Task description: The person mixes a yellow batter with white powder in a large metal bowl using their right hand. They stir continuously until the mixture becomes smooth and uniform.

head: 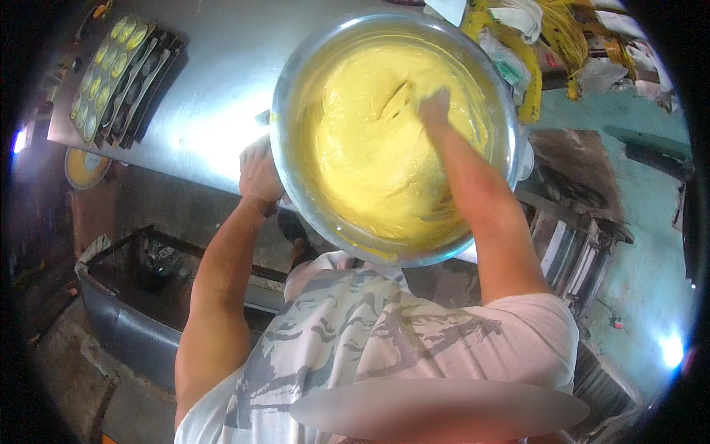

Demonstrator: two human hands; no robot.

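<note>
A large round metal bowl (281,158) on the metal table holds thick, glossy yellow batter (366,133). My right hand (435,111) is in the batter, right of the bowl's middle; it is blurred and its fingers are partly covered, so their pose is unclear. My left hand (259,169) rests at the table's front edge, against the bowl's left outer side. Its fingers point away from me, and whether they grip anything is hidden. Streaks of batter coat the bowl's inner wall.
Stacked muffin trays (111,72) with yellow-looking cups stand at the left of the metal table (205,72). A dark open bin (133,327) sits below. Plastic bags (505,61) and yellow items lie at the upper right. Metal trays (566,250) stand right of the bowl.
</note>
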